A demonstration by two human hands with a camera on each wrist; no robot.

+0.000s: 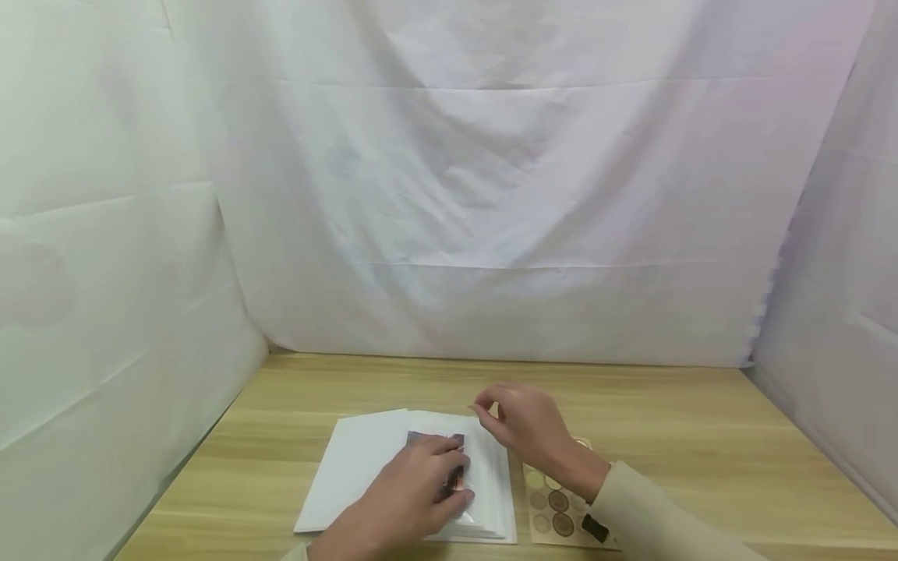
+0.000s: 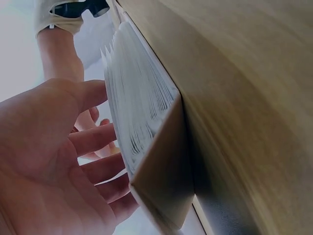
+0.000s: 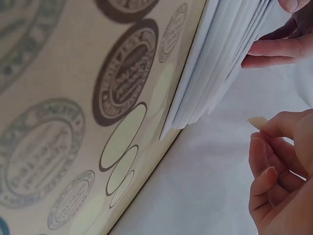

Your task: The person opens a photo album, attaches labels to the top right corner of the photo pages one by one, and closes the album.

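Observation:
An open photo album [image 1: 354, 467] with white pages lies on the table, a dark, colourful picture [image 1: 452, 485] on its right-hand page. My left hand [image 1: 410, 487] rests on that picture with fingers spread, hiding much of it. In the left wrist view, its fingertips touch the top of the thick page stack [image 2: 134, 93]. Above the album's upper right edge, my right hand [image 1: 522, 421] pinches a small pale sticker [image 3: 256, 122] between thumb and index finger. A sheet of round stickers [image 1: 550, 514] lies beside the album, partly under the right forearm.
The wooden table [image 1: 701, 444] extends around the album and sheet. White cloth [image 1: 505, 195] hangs behind it and along both sides. A small black object [image 1: 595, 528] shows at the right sleeve's edge.

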